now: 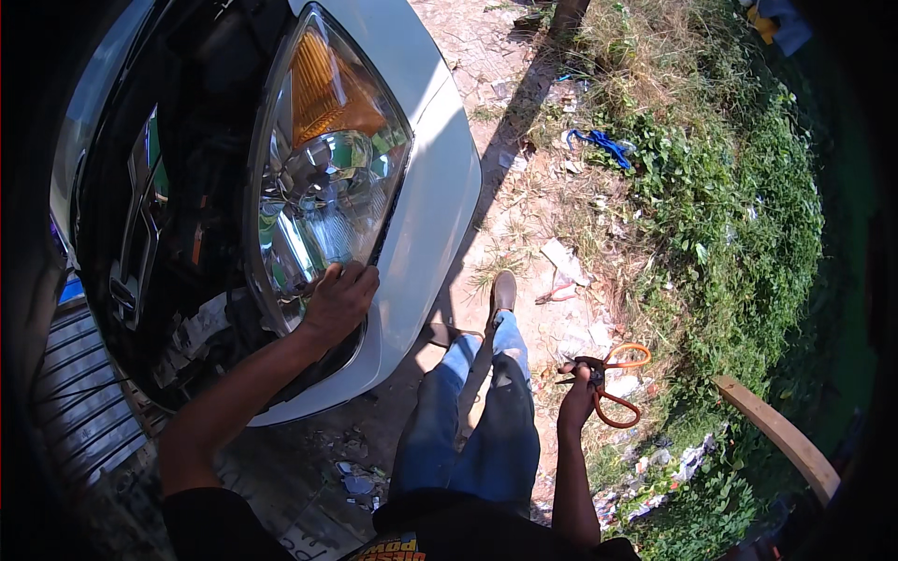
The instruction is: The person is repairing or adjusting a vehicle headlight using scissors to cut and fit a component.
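While left hand (340, 301) touches headlight (329, 173), scissors (596, 370) sit in right hand (576, 400).

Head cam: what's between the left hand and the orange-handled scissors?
Left hand to scissors, head view: pale body panel, jeans, littered ground, then the right hand gripping the scissors.

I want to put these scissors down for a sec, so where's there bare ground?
The barest patch is the pale ground ahead, between the white car panel and the diagonal shadow, though not spotless. It's crowded around the scissors and right of your right shoe: paper litter, then leafy plants.
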### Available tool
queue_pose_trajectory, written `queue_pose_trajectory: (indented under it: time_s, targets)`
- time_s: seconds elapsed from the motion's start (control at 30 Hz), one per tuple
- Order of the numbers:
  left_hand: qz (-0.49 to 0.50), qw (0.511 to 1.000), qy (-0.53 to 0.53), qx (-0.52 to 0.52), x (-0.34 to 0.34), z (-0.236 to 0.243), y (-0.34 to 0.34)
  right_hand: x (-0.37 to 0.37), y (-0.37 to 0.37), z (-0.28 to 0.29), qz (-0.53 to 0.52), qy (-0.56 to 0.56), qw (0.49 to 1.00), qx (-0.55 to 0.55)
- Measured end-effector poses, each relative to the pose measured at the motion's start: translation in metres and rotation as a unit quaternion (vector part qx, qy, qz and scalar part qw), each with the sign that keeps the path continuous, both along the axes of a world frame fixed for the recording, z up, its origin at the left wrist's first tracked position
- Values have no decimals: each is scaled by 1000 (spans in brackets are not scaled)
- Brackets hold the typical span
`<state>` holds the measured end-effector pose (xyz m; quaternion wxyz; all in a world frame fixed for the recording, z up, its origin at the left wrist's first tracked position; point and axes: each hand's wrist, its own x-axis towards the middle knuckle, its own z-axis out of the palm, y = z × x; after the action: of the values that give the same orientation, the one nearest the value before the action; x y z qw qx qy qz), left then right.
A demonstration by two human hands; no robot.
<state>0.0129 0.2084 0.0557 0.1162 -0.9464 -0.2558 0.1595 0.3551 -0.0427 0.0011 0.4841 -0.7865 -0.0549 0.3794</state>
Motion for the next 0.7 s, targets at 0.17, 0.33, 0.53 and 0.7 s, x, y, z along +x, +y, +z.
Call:
queue_pose_trajectory:
  time_s: [0.17,0.33,0.53,0.7]
  targets:
    - [-24,1000,-17,10,-7,3,-2,16,-3,-13,-17,13,1000,-18]
    - [16,1000,-23,-9,-4,15,-2,16,-11,-28,-26,23,999,-22]
    - [21,994,107,32,-4,19,-31,7,-7,-35,12,53,998,-36]
    - [38,991,125,4,-17,8,-39,8,6,-45,58,68,996,-6]
